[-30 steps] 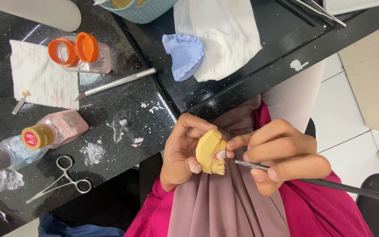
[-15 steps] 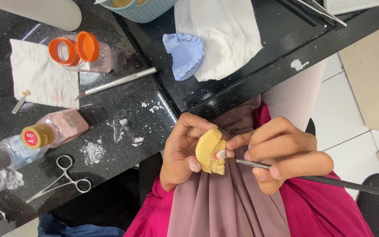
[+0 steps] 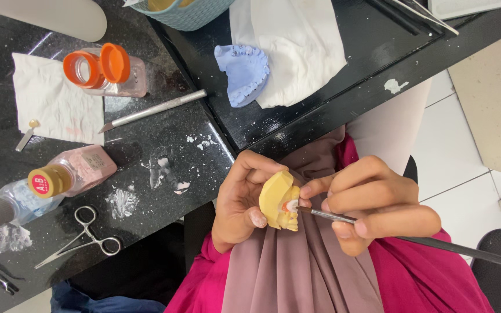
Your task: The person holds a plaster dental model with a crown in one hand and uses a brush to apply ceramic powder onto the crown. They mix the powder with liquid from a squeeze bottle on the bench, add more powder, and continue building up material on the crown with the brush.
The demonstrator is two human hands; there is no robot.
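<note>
The left hand [image 3: 242, 203] grasps one yellow tooth model [image 3: 279, 200], thumb below and fingers curled over its top, holding it in front of the body just off the edge of the black bench [image 3: 163, 168]. The right hand [image 3: 372, 203] pinches one thin brush [image 3: 413, 237] like a pen; its tip touches a small pink-red spot on the face of the yellow model, and its dark handle runs out to the right past a black chair edge.

On the bench lie these things, counted. One blue tooth model [image 3: 244, 72] rests against a white cloth [image 3: 297, 46]. One white paper towel [image 3: 56, 104] lies to the left, with one small spatula [image 3: 26, 135] at its lower corner. One metal knife-like tool [image 3: 152, 110] lies slantwise between the towel and the blue model. There are three bottles: one clear jar [image 3: 117, 72] on its side with an orange lid flipped open, one pink bottle [image 3: 82, 171] with a yellow cap, and one clear bottle [image 3: 10, 206] with a grey and blue cap, the last two lying side by side. One pair of metal clamp scissors [image 3: 82, 237] lies below them. White crumbs and smears dot the bench near its edge. One teal basket [image 3: 181, 14] shows at the top.
</note>
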